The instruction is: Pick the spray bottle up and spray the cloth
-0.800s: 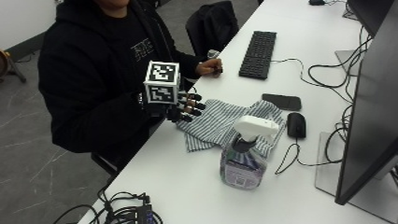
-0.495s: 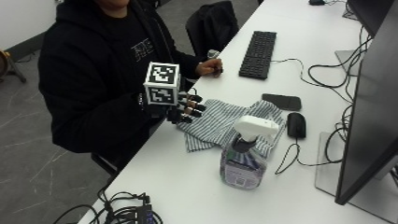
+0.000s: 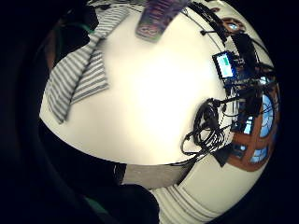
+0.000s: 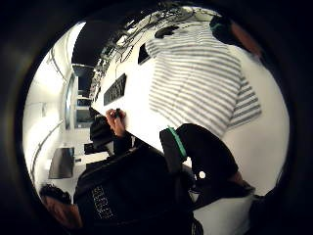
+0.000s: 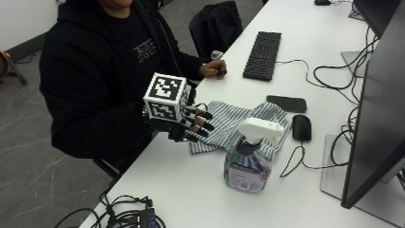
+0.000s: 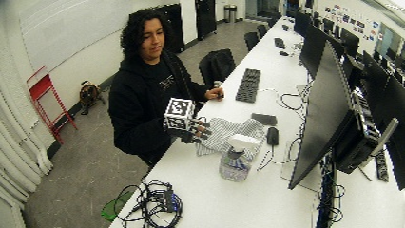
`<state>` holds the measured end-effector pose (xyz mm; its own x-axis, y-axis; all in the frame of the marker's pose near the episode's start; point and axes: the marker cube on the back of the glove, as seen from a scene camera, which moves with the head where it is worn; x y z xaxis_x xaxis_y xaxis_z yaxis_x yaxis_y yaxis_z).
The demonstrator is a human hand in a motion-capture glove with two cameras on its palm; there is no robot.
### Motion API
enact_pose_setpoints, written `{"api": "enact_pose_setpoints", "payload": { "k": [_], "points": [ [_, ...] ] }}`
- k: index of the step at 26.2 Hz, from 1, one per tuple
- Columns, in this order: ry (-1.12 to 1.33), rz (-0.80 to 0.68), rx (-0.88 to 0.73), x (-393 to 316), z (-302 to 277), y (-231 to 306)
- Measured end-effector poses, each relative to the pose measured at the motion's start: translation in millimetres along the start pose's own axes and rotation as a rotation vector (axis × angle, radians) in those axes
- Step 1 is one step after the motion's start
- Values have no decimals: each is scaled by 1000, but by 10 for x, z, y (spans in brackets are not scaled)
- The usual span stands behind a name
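Little was changed since a moment earlier: the gloved right hand [image 5: 190, 124] was kept hovering at the table edge beside the striped cloth [image 5: 237, 126], fingers relaxed, nothing gripped. The spray bottle [image 5: 248, 159] was left standing by the cloth, so pickup was still pending.

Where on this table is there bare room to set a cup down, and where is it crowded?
Bare: the white top between the spray bottle and the cable bundle at the near edge. Crowded: around the striped cloth, with the gloved right hand, phone and mouse.
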<state>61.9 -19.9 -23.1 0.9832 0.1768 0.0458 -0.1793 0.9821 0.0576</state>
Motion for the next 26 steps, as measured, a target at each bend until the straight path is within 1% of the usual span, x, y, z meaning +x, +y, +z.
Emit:
{"api": "enact_pose_setpoints", "payload": {
  "k": [7, 12, 19, 26],
  "points": [
    [-3, 183, 35, 609, -347, -357],
    [-75, 282, 88, 941, -602, -649],
    [-261, 281, 245, 1041, -887, -1104],
    [-465, 261, 325, 1000, -942, -1499]
  ]
}}
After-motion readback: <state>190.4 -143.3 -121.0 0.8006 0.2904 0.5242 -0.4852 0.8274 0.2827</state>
